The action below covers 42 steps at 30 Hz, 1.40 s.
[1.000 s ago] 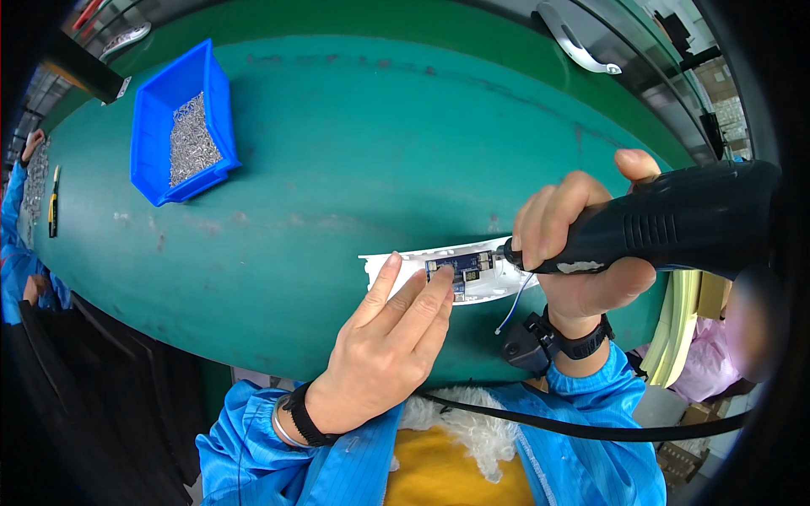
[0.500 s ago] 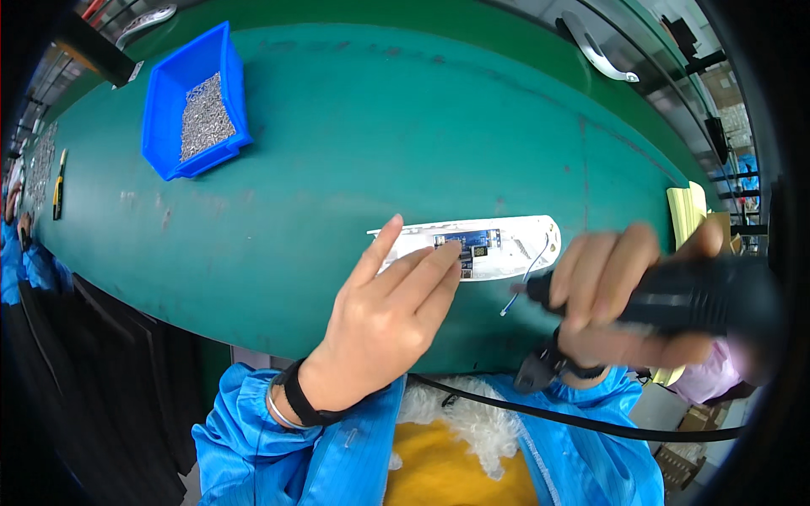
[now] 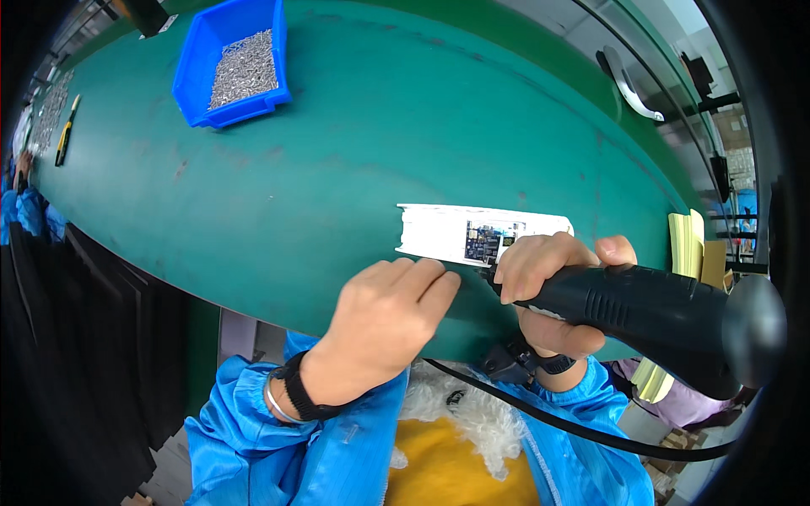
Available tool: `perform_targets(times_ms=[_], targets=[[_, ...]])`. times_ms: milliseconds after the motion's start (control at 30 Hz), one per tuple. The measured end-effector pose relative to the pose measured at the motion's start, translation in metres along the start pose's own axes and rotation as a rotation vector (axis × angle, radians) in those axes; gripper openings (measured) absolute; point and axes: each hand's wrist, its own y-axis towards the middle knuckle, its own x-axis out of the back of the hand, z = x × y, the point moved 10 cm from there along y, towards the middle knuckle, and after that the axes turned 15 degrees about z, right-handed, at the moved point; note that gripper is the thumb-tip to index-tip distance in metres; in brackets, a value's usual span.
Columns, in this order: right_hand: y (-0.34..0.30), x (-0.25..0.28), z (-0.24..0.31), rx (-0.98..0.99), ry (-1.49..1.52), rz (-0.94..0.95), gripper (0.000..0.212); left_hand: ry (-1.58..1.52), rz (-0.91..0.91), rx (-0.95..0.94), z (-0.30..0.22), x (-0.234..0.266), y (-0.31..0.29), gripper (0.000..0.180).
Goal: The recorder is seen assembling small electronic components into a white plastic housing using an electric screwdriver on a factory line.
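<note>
A white plastic housing (image 3: 432, 230) lies on the green tabletop, with a dark blue circuit board (image 3: 483, 242) inside it. My right hand (image 3: 553, 282) is wrapped round a black electric screwdriver (image 3: 645, 308), which lies nearly level with its tip pointing left at the housing's near edge. Close to that tip, my left hand (image 3: 390, 316) is closed with its fingers curled. The fingertips face away from view, so whatever they may hold is hidden. The housing's right end is partly covered by my right hand.
A blue bin (image 3: 196, 80) of small metal screws (image 3: 245, 72) stands at the far left. Beyond it lies a yellow-and-black pen-like tool (image 3: 67, 131). Yellow sheets (image 3: 686, 244) sit at the right edge. A black cable (image 3: 582, 424) crosses before my body. Another person's blue sleeve (image 3: 32, 211) shows far left.
My left hand has drawn back off the board and curled its fingers. The screwdriver has come left to the housing's near edge. The view has shifted, and the housing appears slightly turned.
</note>
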Motion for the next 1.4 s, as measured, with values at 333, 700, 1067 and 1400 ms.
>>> perform_targets(times_ms=[333, 700, 1067, 1400], targets=[[0.007, 0.009, 0.035, 0.008, 0.042, -0.024, 0.070, 0.118, 0.169, 0.178, -0.003, -0.038, 0.020, 0.020], [0.014, 0.017, 0.054, 0.092, 0.035, -0.008, 0.071, -0.155, 0.072, -0.050, -0.022, -0.015, 0.012, 0.013], [0.036, -0.008, 0.040, -0.040, 0.102, 0.065, 0.074, -0.422, -0.068, -0.172, -0.015, 0.007, 0.010, 0.023], [0.053, -0.015, 0.019, -0.074, 0.102, 0.012, 0.073, -0.738, -0.172, -0.120, 0.026, 0.005, 0.004, 0.025]])
